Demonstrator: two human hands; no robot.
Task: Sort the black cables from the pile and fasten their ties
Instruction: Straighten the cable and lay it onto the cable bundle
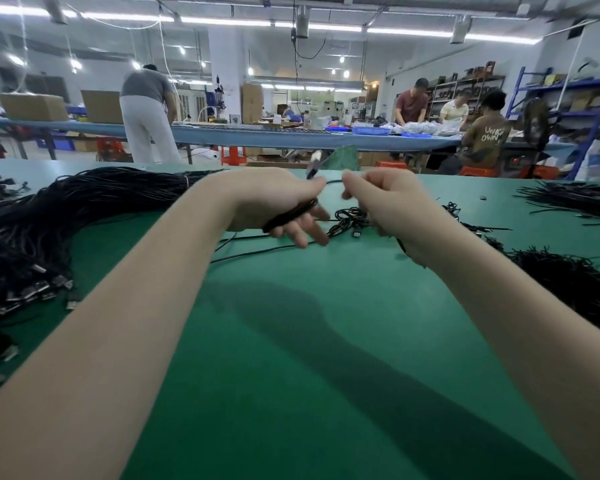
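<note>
Left hand (278, 206) grips a coiled cable (291, 212); right hand (385, 202), at 3 o'clock, pinches its free end. Slack there could let the coil spring loose.

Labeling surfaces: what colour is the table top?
Green, plain; table top, head view.

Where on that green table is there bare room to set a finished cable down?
The widest bare patch of the green table lies near the person, between the forearms. Crowded: the big cable pile at left, the tie heap at right, and loose cables beyond the left hand and right hand.
</note>
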